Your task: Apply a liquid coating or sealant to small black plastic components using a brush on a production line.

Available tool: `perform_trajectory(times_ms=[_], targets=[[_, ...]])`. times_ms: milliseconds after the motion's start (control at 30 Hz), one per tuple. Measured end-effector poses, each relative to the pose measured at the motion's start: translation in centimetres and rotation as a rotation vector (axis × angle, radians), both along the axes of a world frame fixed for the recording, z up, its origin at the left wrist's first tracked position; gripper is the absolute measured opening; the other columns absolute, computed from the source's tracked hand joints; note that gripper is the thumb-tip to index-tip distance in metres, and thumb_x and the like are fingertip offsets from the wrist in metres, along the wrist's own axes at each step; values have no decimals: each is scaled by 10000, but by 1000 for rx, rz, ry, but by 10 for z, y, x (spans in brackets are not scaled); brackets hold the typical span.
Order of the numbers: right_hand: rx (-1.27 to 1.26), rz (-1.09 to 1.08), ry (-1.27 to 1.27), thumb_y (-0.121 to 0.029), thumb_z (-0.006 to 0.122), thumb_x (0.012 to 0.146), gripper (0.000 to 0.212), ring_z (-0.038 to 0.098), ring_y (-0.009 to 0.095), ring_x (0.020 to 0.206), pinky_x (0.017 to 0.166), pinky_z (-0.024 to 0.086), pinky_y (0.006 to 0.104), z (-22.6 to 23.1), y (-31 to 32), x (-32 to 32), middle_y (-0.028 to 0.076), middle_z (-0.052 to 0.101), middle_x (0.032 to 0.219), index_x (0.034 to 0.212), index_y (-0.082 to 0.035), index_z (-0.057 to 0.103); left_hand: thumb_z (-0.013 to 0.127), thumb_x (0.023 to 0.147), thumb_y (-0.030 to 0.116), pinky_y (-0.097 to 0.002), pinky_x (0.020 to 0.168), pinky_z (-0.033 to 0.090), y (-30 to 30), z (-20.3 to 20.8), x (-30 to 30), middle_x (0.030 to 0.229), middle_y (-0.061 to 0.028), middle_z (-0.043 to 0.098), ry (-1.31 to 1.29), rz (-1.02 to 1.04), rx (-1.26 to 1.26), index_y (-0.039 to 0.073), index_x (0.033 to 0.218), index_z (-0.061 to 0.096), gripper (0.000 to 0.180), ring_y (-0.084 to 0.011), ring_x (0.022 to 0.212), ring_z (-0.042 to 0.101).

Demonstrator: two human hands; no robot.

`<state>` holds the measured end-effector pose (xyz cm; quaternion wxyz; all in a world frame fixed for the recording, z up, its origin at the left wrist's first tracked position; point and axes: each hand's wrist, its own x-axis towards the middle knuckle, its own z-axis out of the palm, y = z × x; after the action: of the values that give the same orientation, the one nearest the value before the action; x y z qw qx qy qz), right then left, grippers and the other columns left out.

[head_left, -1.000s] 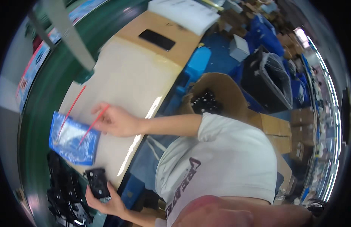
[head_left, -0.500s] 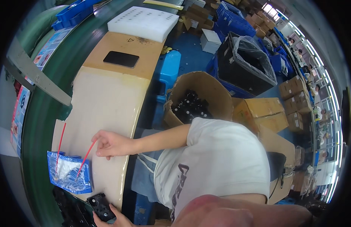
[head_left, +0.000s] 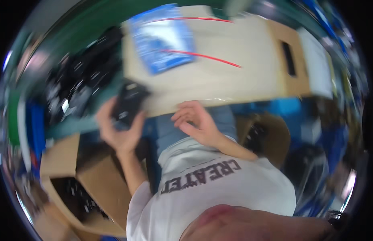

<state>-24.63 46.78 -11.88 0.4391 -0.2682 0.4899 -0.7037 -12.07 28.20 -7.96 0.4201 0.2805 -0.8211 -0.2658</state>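
My left hand (head_left: 121,130) grips a black plastic part (head_left: 132,100) between thumb and fingers at the table's near edge; motion blurs the part's detail. To its right, my right hand (head_left: 197,123) hovers near the same edge, fingers loosely curled and apart, with nothing seen in them. Beyond both hands lies a blue packet or shallow tray (head_left: 154,66) smeared with white paste. Two thin red sticks, a near one (head_left: 218,60) and a far one (head_left: 206,18), rest with one end in the paste.
Pale cardboard (head_left: 234,84) covers the table. A dark phone (head_left: 288,58) lies at its right, before a white foam block (head_left: 317,66). Black parts (head_left: 94,64) are heaped on the left. Open cartons (head_left: 102,180) stand at lower left, and a round cardboard bin (head_left: 277,136) at right.
The view has swung left toward the heap of black parts. My right hand has let go of the near red stick and drawn back. My left hand still holds the black part.
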Motion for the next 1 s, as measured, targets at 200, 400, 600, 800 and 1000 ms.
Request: perform_trajectory(times_ms=[200, 400, 600, 800, 1000], targets=[[-174, 304, -400, -28, 647, 856, 613, 543, 214, 1099, 960, 437, 325, -5, -68, 49, 141, 504, 1304, 1395, -52, 355, 811, 576, 87, -362, 900, 467, 25, 25, 40, 1107, -135, 621, -76, -7, -40, 20, 1146, 601, 610, -291, 986, 578], [-305, 384, -805, -204, 665, 863, 672, 520, 294, 1216, 1009, 441, 406, 18, -110, 67, 154, 520, 1314, 1440, -85, 342, 805, 598, 84, -364, 919, 459, 39, 57, 52, 1130, -136, 619, -150, 42, 112, 10, 1203, 581, 649, -300, 1034, 564], [-292, 379, -1078, -182, 593, 864, 566, 535, 327, 1206, 1004, 448, 447, 24, -140, 48, 158, 555, 1248, 1387, -82, 399, 803, 682, 178, -357, 872, 480, -14, 113, 49, 1107, -125, 649, -362, 48, -65, 10, 1174, 618, 552, -278, 977, 596], [-296, 91, -1122, -134, 533, 818, 471, 569, 345, 1138, 967, 467, 484, 10, -166, 24, 156, 583, 1171, 1280, -66, 470, 668, 808, 491, -384, 913, 479, -160, 126, -76, 1169, -146, 642, -518, -52, -208, 7, 1259, 568, 668, -314, 1137, 547], [-316, 115, -1065, -113, 521, 786, 449, 595, 336, 1071, 933, 480, 513, 12, -190, 16, 149, 603, 1128, 1230, -50, 492, 669, 738, 609, -403, 934, 478, -224, 70, -125, 1188, -193, 626, -972, -206, -144, -29, 1315, 494, 878, -336, 1103, 587]])
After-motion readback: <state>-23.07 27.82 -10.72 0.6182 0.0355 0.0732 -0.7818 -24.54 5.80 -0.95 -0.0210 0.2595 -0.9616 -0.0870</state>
